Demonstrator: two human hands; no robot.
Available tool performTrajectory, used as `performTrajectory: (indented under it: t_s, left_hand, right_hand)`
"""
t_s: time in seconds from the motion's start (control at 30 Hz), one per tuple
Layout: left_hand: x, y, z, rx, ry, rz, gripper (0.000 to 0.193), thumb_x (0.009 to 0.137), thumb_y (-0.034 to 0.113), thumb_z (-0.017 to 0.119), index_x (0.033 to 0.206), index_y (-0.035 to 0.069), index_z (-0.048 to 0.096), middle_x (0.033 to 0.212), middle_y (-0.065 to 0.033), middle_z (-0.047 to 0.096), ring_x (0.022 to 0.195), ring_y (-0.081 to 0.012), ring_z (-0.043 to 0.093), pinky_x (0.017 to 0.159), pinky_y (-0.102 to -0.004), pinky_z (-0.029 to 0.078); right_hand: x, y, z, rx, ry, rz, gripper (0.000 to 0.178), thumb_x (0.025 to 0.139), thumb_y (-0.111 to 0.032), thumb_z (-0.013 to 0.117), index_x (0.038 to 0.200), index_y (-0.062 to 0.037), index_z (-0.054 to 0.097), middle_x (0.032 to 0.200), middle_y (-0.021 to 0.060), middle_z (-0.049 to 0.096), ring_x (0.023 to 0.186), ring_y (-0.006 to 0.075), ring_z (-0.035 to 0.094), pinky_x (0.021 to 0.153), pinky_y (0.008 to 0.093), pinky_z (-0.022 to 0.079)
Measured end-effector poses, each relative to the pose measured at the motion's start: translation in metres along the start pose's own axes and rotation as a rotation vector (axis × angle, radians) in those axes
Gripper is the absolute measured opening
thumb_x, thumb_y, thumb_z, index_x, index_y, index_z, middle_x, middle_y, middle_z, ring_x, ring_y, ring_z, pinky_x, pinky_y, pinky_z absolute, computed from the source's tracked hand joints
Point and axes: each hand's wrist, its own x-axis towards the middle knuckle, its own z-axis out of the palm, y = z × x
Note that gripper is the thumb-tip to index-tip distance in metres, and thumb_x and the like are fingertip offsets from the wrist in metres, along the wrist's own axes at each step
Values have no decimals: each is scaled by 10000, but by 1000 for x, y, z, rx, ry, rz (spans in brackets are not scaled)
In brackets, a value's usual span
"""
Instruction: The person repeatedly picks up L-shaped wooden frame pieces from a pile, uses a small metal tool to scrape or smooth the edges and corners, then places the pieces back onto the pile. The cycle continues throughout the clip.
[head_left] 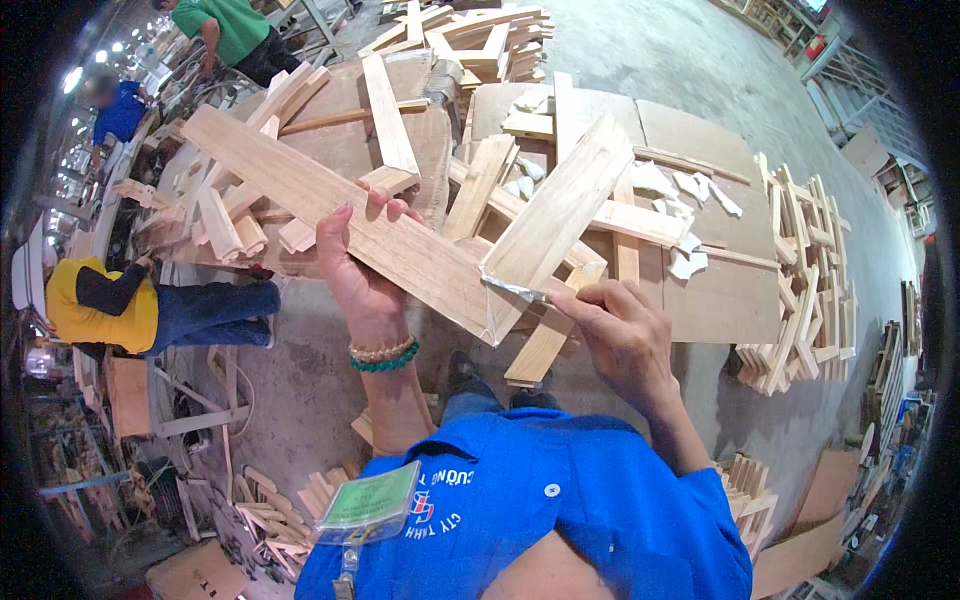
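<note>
My left hand (362, 275) is wrapped round a pale board of an L-shaped wooden corner piece (335, 205), thumb on one edge and fingers over the other. A second board (560, 200) meets it at a mitred corner, where a whitish line runs along the joint. Pinched in my right hand (625, 330) is a slim tool with a thin metal blade (516, 289), its tip laid against that joint. The tool's handle is hidden by my fingers, so its exact kind is unclear. Below the corner, another wooden strip (540, 350) juts toward me.
Cardboard sheets (715, 310) lie ahead, bearing crossed wooden strips and torn white scraps (690, 265). Stacked wooden frames (805, 280) stand at the right, with another pile (490, 45) farther off. At the left, a person in yellow (115, 305) and others are near benches.
</note>
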Motion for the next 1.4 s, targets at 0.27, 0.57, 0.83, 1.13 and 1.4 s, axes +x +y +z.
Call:
performTrajectory:
  t_s: [0.27,0.57,0.83,1.13,1.4]
  left_hand:
    - [2,2,-1,75,58,42,389,810,238,590,1124,46,463,953,-61,533,910,-208,532,894,-452,442]
    - [14,1,6,-349,-239,-152,556,902,275,572,1360,39,364,1283,-152,486,1201,-274,481,950,-459,470]
    - [7,-35,-11,-16,179,-169,367,860,207,660,1168,63,522,1144,-142,608,1060,-265,602,938,-501,497]
    - [-2,-61,-30,32,326,-269,379,811,207,722,1116,75,540,1067,-123,636,1001,-256,626,900,-514,510]
    - [-6,-63,-39,66,368,-277,374,801,217,733,1093,82,543,1035,-111,641,984,-250,632,894,-499,515]
  right_hand:
    - [-14,-2,-8,25,-85,-56,374,657,-31,630,978,-209,701,747,2,588,669,191,589,572,313,490]
    - [-30,17,-48,633,174,408,242,894,-9,540,1112,-12,646,927,82,639,866,143,592,771,266,462]
    - [-24,44,-28,371,306,357,317,841,27,589,1133,-78,653,935,85,618,840,164,598,728,264,469]
    - [-2,72,10,-123,277,352,259,825,-63,591,1038,-170,692,886,55,606,827,215,613,648,348,501]
    - [-14,60,19,-191,143,381,295,804,-32,626,1056,-167,694,855,55,589,799,209,588,655,333,485]
